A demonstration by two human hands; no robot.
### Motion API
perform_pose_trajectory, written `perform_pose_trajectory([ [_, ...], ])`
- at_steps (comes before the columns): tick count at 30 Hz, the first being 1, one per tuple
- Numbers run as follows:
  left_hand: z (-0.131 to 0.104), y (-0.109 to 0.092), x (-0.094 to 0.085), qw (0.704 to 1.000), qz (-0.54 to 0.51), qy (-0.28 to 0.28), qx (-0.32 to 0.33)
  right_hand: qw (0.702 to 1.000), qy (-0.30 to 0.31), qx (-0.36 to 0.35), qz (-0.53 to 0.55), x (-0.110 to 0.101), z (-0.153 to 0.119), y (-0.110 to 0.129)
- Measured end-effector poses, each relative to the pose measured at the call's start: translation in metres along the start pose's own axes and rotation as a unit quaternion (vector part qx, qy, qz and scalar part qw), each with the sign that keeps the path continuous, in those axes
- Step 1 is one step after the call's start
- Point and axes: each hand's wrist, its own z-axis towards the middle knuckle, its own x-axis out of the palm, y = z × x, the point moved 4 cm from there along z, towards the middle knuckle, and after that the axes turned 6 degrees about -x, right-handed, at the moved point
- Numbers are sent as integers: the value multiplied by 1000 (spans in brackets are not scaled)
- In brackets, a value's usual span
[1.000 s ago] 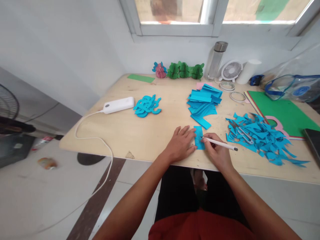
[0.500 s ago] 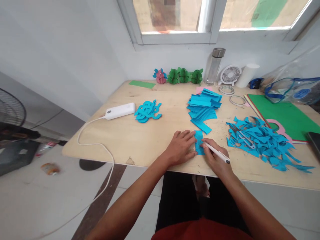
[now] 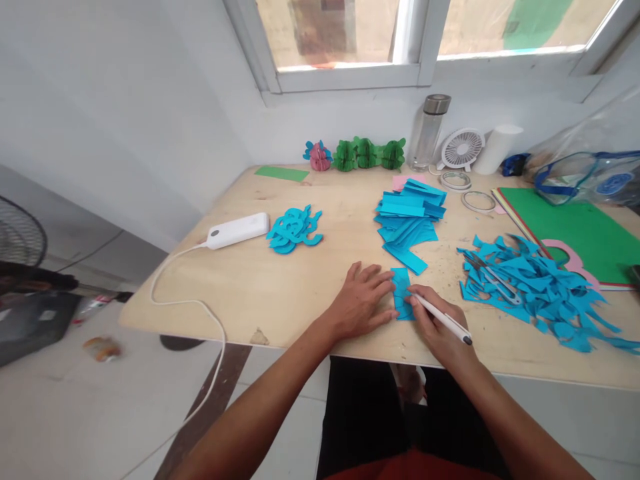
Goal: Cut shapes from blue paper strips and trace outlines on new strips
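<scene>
A small blue strip of paper (image 3: 401, 283) lies flat near the front edge of the wooden table (image 3: 300, 300). My left hand (image 3: 361, 301) rests open, fingers spread, with its fingertips on the paper's left side. In my right hand (image 3: 440, 327) a white pen (image 3: 445, 319) is gripped, its tip down at the paper's right part. Behind the paper is a loose stack of folded blue paper strips (image 3: 410, 213). To the right, scissors (image 3: 495, 279) lie on a heap of blue paper scraps (image 3: 545, 293). Cut blue paper shapes (image 3: 293, 229) are piled to the left.
Left on the table is a white power bank (image 3: 237, 231) with a cable hanging over the front edge. Along the wall stand green paper figures (image 3: 367, 155), a glass bottle (image 3: 429, 133) and a small fan (image 3: 462, 149). Green sheets (image 3: 575, 233) and tape rolls (image 3: 479, 201) are at right.
The view has shifted slightly, so the table things sit a little lower. Both hands keep their places at the blue paper, and the pen stays in my right hand.
</scene>
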Motion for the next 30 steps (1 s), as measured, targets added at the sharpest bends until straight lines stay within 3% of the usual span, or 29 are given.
perform_pose_trajectory([
  [30,-2,3,9,1000,-21,-20,-9,1000,-7,-13,-13,2,-1,-2],
])
